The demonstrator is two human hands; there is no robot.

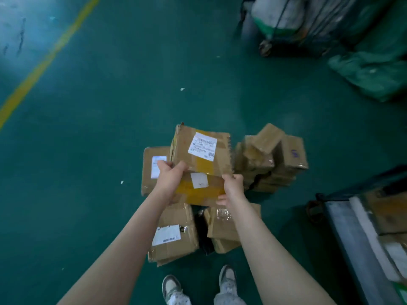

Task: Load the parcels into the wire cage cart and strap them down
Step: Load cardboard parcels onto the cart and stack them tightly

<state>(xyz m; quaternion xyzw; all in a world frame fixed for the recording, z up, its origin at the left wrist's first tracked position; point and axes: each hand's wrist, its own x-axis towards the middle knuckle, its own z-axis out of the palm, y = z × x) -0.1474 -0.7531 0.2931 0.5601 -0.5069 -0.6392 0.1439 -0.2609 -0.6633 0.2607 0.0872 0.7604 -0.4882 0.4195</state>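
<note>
I hold two stacked cardboard parcels above a pile on the green floor. My left hand (170,176) grips the left end of the yellow-taped parcel (201,190), thumb on top. My right hand (231,188) grips its right end, fingers curled over the edge. A larger labelled box (201,149) rests on the far part of that parcel. Below lie more parcels: one with a white label (174,235), one taped (222,223), one flat at the left (152,170), and a tilted stack (271,157). The cart's edge (356,230) is at the lower right, with parcels inside (389,210).
A loaded wheeled cage with wrapped white bundles (293,23) stands at the top right. Green sacks (374,73) lie beside it. A yellow floor line (44,64) crosses the upper left. My shoes (198,285) are just short of the pile.
</note>
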